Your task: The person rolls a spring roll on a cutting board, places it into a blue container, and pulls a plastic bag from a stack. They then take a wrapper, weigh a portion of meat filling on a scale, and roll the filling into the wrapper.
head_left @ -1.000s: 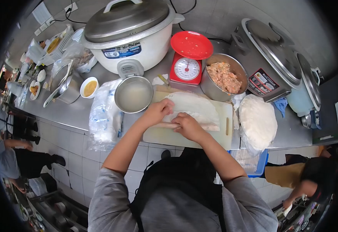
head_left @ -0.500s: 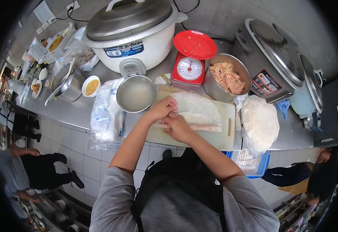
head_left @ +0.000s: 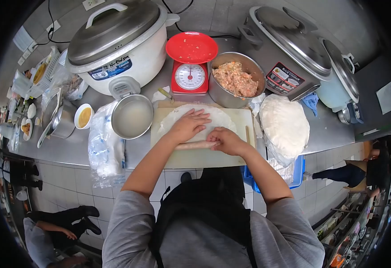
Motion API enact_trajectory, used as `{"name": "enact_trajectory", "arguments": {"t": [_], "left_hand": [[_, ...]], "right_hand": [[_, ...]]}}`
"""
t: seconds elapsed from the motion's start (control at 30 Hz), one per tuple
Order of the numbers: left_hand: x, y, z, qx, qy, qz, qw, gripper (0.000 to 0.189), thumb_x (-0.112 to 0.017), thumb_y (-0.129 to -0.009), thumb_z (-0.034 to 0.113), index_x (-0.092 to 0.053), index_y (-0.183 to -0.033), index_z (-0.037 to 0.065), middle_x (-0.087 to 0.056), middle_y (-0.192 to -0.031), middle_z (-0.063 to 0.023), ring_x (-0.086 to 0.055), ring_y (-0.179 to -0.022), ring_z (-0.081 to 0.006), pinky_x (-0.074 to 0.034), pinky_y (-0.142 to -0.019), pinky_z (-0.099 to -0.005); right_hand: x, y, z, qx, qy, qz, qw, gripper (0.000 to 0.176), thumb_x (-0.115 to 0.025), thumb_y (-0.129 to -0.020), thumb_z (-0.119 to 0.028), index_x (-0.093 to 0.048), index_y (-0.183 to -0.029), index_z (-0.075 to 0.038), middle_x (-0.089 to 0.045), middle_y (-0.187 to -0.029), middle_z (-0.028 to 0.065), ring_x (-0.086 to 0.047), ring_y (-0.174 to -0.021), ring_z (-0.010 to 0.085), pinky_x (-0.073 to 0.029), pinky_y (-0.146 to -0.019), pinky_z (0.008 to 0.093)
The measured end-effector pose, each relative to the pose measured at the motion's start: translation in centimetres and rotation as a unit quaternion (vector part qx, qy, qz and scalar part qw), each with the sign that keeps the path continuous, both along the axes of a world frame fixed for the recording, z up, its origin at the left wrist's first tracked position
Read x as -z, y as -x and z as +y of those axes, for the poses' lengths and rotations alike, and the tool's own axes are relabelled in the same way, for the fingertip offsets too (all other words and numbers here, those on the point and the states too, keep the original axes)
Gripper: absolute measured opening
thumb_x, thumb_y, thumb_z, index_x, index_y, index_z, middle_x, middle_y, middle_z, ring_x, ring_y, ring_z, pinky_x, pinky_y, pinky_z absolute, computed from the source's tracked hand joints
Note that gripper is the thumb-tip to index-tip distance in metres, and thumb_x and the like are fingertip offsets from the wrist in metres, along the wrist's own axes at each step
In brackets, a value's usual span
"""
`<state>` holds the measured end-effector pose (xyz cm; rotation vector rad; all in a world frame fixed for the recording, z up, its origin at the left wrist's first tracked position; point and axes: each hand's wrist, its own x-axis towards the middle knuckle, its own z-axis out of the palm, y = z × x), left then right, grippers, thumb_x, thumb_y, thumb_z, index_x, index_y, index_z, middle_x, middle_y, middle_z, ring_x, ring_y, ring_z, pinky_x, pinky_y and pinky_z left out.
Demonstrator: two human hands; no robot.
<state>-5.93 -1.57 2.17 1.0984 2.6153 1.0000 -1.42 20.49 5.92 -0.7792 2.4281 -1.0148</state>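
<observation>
- You are pressing your left hand (head_left: 189,126) palm down, fingers spread open, on a thin, pale, round wrapper (head_left: 216,115) that is lying limp and slightly wrinkled.
- Your right hand (head_left: 227,140) is curling its fingers closed over the right end of the roll (head_left: 194,144), a slim, smooth, pale tube lying crosswise at the near edge of the wrapper, between your two hands.
- Wrapper and roll are resting on a cream plastic cutting board (head_left: 204,157), a flat rectangle with rounded corners.
- Just behind the board, a red kitchen scale (head_left: 190,67) with a round dial is standing beside a steel bowl (head_left: 218,91) of pinkish, lumpy minced filling.
- To your right, a soft white stack of wrappers (head_left: 285,125) is sitting in clear plastic; to your left, a round steel pot (head_left: 132,117) is holding cloudy liquid.
- Two large rice cookers are sitting at the back: a white one (head_left: 115,49) with a domed metal lid and a steel one (head_left: 289,44).
- The tabletop (head_left: 70,145) is brushed steel, with a white-tiled front (head_left: 92,192) below it.
</observation>
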Motion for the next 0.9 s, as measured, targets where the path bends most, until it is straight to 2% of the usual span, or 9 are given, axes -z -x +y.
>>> {"name": "enact_trajectory", "arguments": {"t": [0.13, 0.23, 0.33, 0.37, 0.47, 0.57, 0.77, 0.9], "left_hand": [[-0.1, -0.1, -0.1, -0.004, -0.002, 0.004, 1.0, 0.035, -0.055, -0.092, 0.023, -0.06, -0.126, 0.016, -0.05, -0.14, -0.0023, -0.036, -0.137, -0.024, -0.021, -0.115, -0.045], [-0.2, -0.1, 0.1, -0.004, -0.007, -0.01, 1.0, 0.035, -0.055, -0.093, 0.025, -0.06, -0.126, 0.016, -0.05, -0.14, -0.0025, -0.035, -0.138, -0.0238, -0.02, -0.115, -0.0451], [-0.1, 0.1, 0.0, -0.001, -0.01, -0.029, 1.0, 0.035, -0.054, -0.094, 0.028, -0.06, -0.125, 0.016, -0.05, -0.14, -0.0028, -0.034, -0.138, -0.0234, -0.019, -0.115, -0.0453], [-0.2, 0.1, -0.1, -0.001, -0.012, -0.034, 0.999, 0.035, -0.053, -0.094, 0.028, -0.061, -0.125, 0.016, -0.05, -0.14, -0.0028, -0.034, -0.138, -0.0233, -0.018, -0.116, -0.0452], [-0.1, 0.4, 0.0, -0.003, -0.027, -0.065, 0.998, 0.036, -0.05, -0.096, 0.032, -0.06, -0.126, 0.015, -0.051, -0.14, -0.0032, -0.034, -0.138, -0.0229, -0.017, -0.116, -0.0449], [0.0, 0.7, -0.1, -0.004, -0.052, -0.1, 0.994, 0.038, -0.045, -0.098, 0.035, -0.06, -0.127, 0.014, -0.051, -0.139, -0.0037, -0.034, -0.138, -0.0228, -0.016, -0.116, -0.0438], [0.4, 1.0, -0.3, -0.007, -0.089, -0.134, 0.987, 0.043, -0.039, -0.101, 0.04, -0.059, -0.127, 0.013, -0.052, -0.139, -0.0046, -0.034, -0.138, -0.0223, -0.015, -0.116, -0.0416], [0.2, 1.3, -0.3, 0.001, -0.085, -0.149, 0.985, 0.047, -0.035, -0.101, 0.043, -0.059, -0.128, 0.013, -0.051, -0.139, -0.0051, -0.032, -0.139, -0.0215, -0.014, -0.117, -0.0411]], "right_hand": [[-0.6, 0.0, 1.0, -0.016, 0.011, 0.023, 1.0, 0.033, -0.08, -0.066, -0.007, -0.065, -0.095, -0.005, -0.06, -0.092, 0.0076, -0.058, -0.093, 0.0262, -0.049, -0.081, 0.0358], [0.0, -0.9, 4.1, 0.058, 0.038, 0.008, 0.998, 0.032, -0.08, -0.066, -0.006, -0.065, -0.094, -0.005, -0.06, -0.091, 0.0077, -0.059, -0.092, 0.0253, -0.05, -0.078, 0.0353], [0.2, -1.9, 4.6, 0.08, 0.044, 0.006, 0.996, 0.033, -0.08, -0.065, -0.005, -0.065, -0.093, -0.006, -0.06, -0.092, 0.0087, -0.059, -0.092, 0.0262, -0.05, -0.078, 0.0358], [-0.2, -2.0, 4.3, 0.084, 0.038, 0.007, 0.996, 0.033, -0.08, -0.064, -0.005, -0.064, -0.093, -0.006, -0.06, -0.093, 0.0091, -0.059, -0.093, 0.0271, -0.049, -0.079, 0.0361], [-2.0, -1.4, 2.7, 0.016, -0.093, 0.113, 0.989, 0.033, -0.08, -0.061, -0.006, -0.064, -0.09, -0.007, -0.059, -0.094, 0.0104, -0.058, -0.095, 0.0306, -0.048, -0.081, 0.0384], [-1.6, -1.2, -1.7, -0.014, 0.005, 0.134, 0.991, 0.032, -0.08, -0.059, -0.008, -0.062, -0.086, -0.008, -0.059, -0.092, 0.0108, -0.057, -0.096, 0.0326, -0.047, -0.083, 0.0405], [0.4, -1.6, -4.1, 0.042, -0.02, 0.07, 0.997, 0.031, -0.08, -0.059, -0.007, -0.062, -0.084, -0.006, -0.059, -0.093, 0.0112, -0.058, -0.093, 0.0323, -0.048, -0.08, 0.0411], [-0.3, -1.0, -4.4, 0.006, -0.026, 0.069, 0.997, 0.031, -0.08, -0.058, -0.007, -0.062, -0.084, -0.006, -0.06, -0.089, 0.0115, -0.059, -0.09, 0.0312, -0.048, -0.079, 0.0412]]}}
